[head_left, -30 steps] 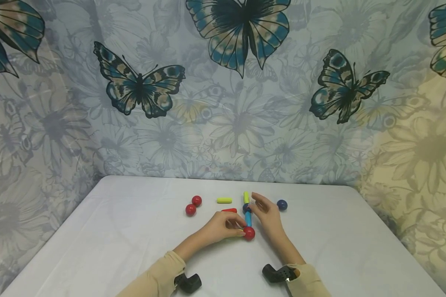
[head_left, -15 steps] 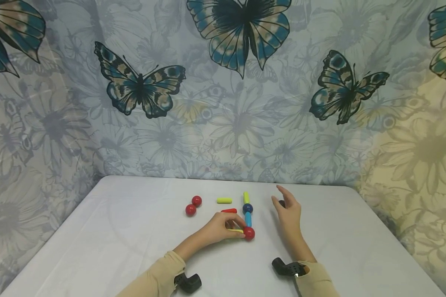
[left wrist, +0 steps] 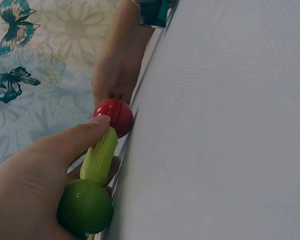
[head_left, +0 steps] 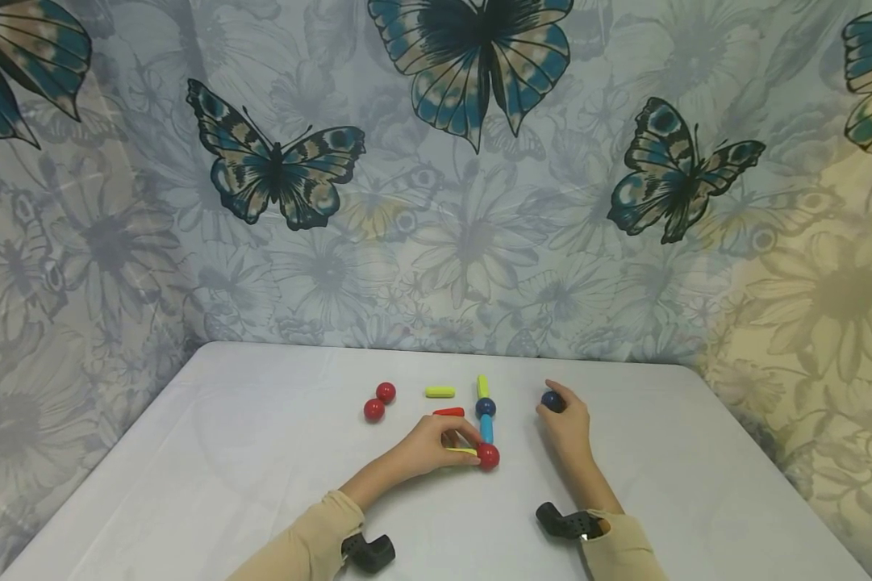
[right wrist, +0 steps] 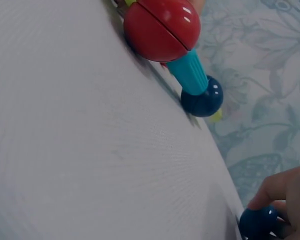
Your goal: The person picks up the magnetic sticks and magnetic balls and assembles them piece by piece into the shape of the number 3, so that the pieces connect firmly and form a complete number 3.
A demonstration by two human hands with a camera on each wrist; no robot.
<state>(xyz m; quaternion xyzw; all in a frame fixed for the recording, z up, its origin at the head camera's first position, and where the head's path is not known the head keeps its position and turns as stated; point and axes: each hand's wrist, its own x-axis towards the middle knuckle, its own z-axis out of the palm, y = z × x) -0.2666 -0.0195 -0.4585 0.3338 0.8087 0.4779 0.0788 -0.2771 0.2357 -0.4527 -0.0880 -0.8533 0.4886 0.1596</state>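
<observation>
My left hand grips a joined chain of toy balls and rods, its thumb against the red ball. In the left wrist view, a yellow-green rod links that ball to a green ball beside the palm. From the red ball a light blue rod runs away to a dark blue ball, and a yellow rod extends beyond it. My right hand pinches a separate dark blue ball at the table, right of the chain.
Two loose red balls lie at the left on the white table. Between them and the chain are a loose yellow rod and a red rod. A butterfly-patterned cloth hangs behind the table.
My right hand has left the far part of the chain, moved right and taken hold of the separate dark blue ball. The left hand stays on the chain.
</observation>
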